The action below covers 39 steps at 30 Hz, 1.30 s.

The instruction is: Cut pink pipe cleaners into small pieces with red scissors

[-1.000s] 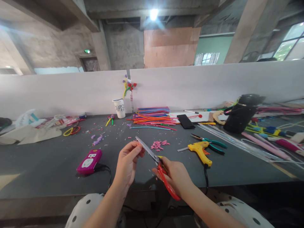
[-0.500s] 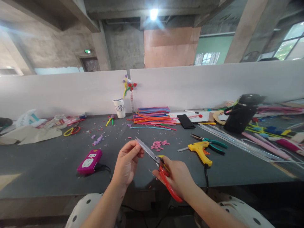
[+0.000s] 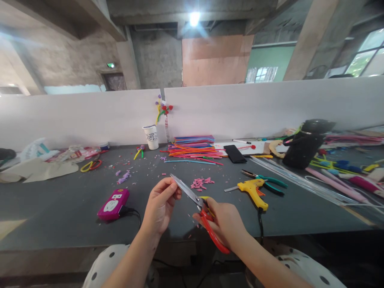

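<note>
My right hand (image 3: 225, 223) grips the red handles of a pair of scissors (image 3: 198, 208), whose steel blades point up and left. My left hand (image 3: 162, 204) is pinched at the tips of the blades; what its fingers hold is too small to make out. Both hands hover over the near part of a dark grey table (image 3: 60, 208). A small heap of pink cut pieces (image 3: 200, 183) lies just beyond the blades.
A yellow glue gun (image 3: 253, 191) and green-handled pliers (image 3: 267, 182) lie to the right. A magenta device (image 3: 113, 204) with a cable lies to the left. Farther back are a stack of coloured strips (image 3: 193, 149), a black phone (image 3: 234, 153), a white cup (image 3: 151, 137) and a black kettle (image 3: 303, 143).
Both hands and the scissors have barely shifted; the blades stay at the left fingertips.
</note>
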Available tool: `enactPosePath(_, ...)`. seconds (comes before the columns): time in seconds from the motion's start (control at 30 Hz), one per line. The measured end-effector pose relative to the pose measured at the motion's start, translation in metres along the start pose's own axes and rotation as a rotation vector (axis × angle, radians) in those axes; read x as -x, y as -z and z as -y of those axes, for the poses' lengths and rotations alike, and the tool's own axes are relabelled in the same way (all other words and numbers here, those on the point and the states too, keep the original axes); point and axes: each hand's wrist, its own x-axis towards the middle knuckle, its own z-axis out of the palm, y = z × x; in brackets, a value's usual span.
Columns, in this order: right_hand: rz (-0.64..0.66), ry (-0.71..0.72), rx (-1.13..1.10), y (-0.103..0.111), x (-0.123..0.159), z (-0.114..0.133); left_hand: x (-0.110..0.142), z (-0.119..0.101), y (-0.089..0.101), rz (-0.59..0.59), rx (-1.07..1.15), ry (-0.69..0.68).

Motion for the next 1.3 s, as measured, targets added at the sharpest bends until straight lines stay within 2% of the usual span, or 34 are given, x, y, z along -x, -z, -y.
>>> enactPosePath(0.17,-0.025,-0.077,-0.14,-0.003,-0.003,0.0,0.0,0.001,0.0,0.02,-0.033,-0.004)
enactPosePath(0.27,-0.034,-0.181,-0.379,-0.002,-0.007,0.001,-0.001,0.006,-0.001,0.027,-0.248,-0.011)
enactPosePath(0.43,0.03,-0.374,-0.943,0.003,-0.016,0.002,0.002,0.019,-0.003,0.05,-0.687,-0.091)
enactPosePath(0.57,0.044,-0.44,-1.133,0.001,-0.023,0.004,0.007,0.026,-0.006,0.149,-0.82,-0.15)
enactPosePath(0.67,0.065,-0.43,-1.17,-0.001,-0.025,0.003,0.007,0.026,-0.008,0.192,-0.82,-0.105)
enactPosePath(0.83,0.104,-0.295,-1.316,0.003,-0.023,-0.001,0.006,0.022,-0.011,0.257,-0.492,0.204)
enactPosePath(0.93,0.117,-0.243,-1.326,0.003,-0.022,-0.003,0.007,0.023,-0.012,0.273,-0.335,0.299)
enactPosePath(1.1,0.116,-0.284,-1.196,0.006,-0.023,-0.004,0.006,0.026,-0.01,0.26,-0.332,0.284)
enactPosePath(1.2,0.051,-0.289,-0.989,0.011,-0.023,-0.003,0.004,0.024,-0.006,0.196,-0.315,0.212)
enactPosePath(1.3,0.019,-0.202,-0.701,0.015,-0.018,-0.002,0.001,0.018,-0.004,0.087,-0.254,0.136)
